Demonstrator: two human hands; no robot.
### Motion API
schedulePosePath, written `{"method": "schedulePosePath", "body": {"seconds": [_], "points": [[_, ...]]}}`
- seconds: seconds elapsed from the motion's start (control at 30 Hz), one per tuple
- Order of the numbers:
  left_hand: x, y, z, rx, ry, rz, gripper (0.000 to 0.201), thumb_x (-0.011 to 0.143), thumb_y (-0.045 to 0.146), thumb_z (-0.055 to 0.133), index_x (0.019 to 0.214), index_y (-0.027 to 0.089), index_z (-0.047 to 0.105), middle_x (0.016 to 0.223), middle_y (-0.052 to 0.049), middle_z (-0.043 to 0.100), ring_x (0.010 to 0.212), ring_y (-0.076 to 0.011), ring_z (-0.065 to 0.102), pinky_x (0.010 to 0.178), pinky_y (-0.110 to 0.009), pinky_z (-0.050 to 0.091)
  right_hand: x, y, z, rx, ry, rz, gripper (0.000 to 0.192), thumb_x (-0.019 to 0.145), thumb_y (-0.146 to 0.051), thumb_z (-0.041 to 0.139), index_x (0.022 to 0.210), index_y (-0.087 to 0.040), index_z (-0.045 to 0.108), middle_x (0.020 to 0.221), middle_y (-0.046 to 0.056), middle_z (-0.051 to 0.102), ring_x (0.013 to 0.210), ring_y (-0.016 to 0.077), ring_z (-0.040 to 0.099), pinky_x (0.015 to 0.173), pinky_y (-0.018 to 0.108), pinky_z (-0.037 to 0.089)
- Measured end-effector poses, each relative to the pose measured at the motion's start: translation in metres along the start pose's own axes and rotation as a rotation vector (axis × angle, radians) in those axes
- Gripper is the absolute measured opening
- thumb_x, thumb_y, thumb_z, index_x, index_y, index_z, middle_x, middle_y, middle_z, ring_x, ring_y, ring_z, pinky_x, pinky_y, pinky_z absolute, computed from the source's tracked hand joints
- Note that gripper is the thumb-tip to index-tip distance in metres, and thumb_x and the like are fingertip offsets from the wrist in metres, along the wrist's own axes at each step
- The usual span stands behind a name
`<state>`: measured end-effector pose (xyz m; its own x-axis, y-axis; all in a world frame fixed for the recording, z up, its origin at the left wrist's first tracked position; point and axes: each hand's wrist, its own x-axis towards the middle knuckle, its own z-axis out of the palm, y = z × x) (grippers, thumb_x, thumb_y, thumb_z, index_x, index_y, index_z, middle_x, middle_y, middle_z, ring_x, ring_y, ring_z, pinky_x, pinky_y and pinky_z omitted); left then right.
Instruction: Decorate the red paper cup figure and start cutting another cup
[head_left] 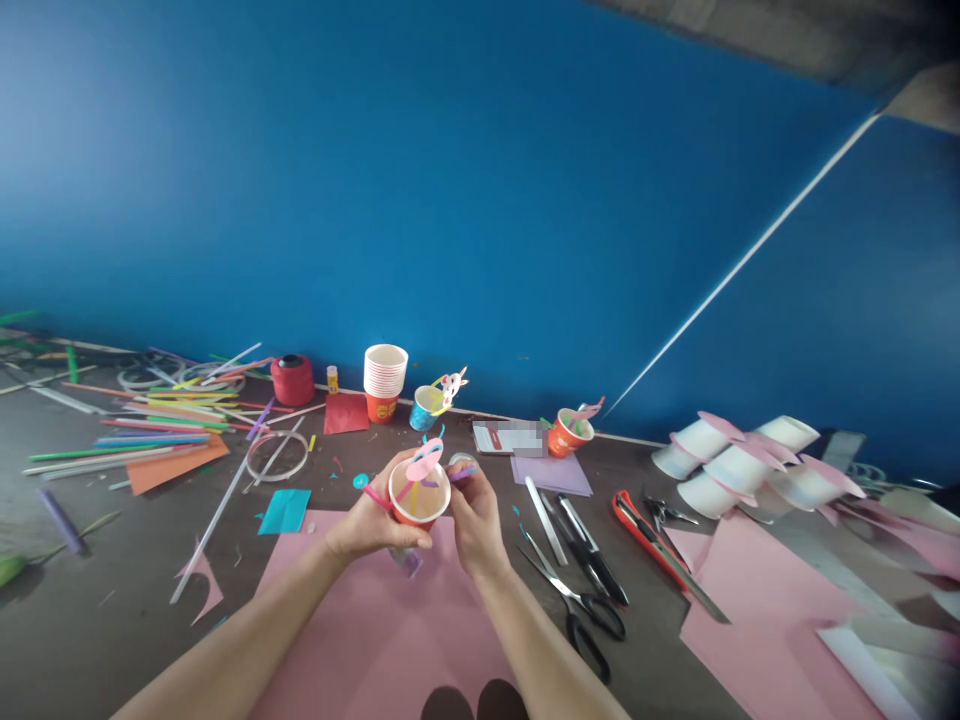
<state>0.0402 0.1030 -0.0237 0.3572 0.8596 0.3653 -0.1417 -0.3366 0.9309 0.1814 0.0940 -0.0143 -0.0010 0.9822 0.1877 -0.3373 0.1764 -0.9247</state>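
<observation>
My left hand point(369, 527) grips a small orange paper cup point(417, 501) by its side, above a pink paper sheet point(352, 640). A pink paper cutout point(424, 461) and thin coloured strips stick out of the cup's mouth. On the cup's right, my right hand point(474, 513) pinches a purple strip point(462, 474) at the rim.
Scissors point(577, 604), a ruler, pens and an orange cutter point(645, 530) lie to the right. A stack of cups point(384, 382), two decorated cups point(427, 405), a red tape roll point(292, 380) and several straws point(150, 420) sit along the blue wall. White cups point(739, 465) are piled far right.
</observation>
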Motion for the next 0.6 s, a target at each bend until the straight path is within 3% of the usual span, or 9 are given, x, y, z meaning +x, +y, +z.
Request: {"method": "schedulePosePath", "body": {"seconds": [0.6], "points": [[-0.0006, -0.0073, -0.0003, 0.031, 0.076, -0.004, 0.080, 0.051, 0.030, 0.077, 0.121, 0.016, 0.040, 0.111, -0.012, 0.056, 0.100, -0.0268, 0.053, 0.088, -0.037, 0.041, 0.0021, 0.0084, -0.0022, -0.176, 0.070, -0.104, 0.012, 0.072, -0.026, 0.057, 0.073, -0.019, 0.047, 0.071, 0.000, 0.051, 0.066, 0.0129, 0.048, 0.063, 0.026, 0.042]]}}
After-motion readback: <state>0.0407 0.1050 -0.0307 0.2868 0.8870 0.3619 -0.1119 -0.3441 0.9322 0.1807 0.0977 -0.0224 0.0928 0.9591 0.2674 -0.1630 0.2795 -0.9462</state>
